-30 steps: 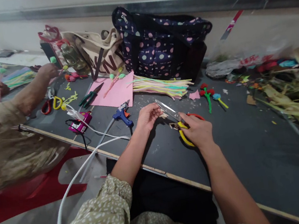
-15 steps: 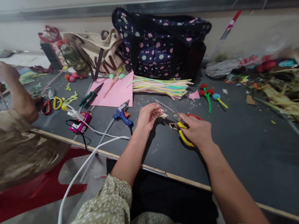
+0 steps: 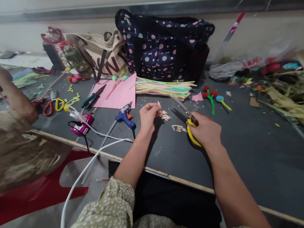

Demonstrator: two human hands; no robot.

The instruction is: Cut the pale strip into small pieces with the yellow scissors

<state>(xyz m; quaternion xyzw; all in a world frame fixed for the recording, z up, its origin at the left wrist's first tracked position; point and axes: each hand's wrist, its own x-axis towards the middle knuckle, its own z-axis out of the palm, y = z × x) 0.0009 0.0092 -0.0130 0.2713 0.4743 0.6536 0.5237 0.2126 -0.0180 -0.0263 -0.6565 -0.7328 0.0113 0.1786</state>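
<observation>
So right hand [image 3: 206, 131] grips the yellow-handled steel scissors [image 3: 188, 123], blades angled up-left toward the left hand [image 3: 148, 113] pinching a tiny pale strip [image 3: 158, 104] just beside the 2 small cut-paper scraps [image 3: 166, 116].

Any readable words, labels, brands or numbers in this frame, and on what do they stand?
"NN": part of large dark letters on the tote bag; the rest is hidden in folds.
Red print on the plastic wrap: too blurred to read.
Nothing readable on the scissors, glue gun or dotted bag.
</observation>
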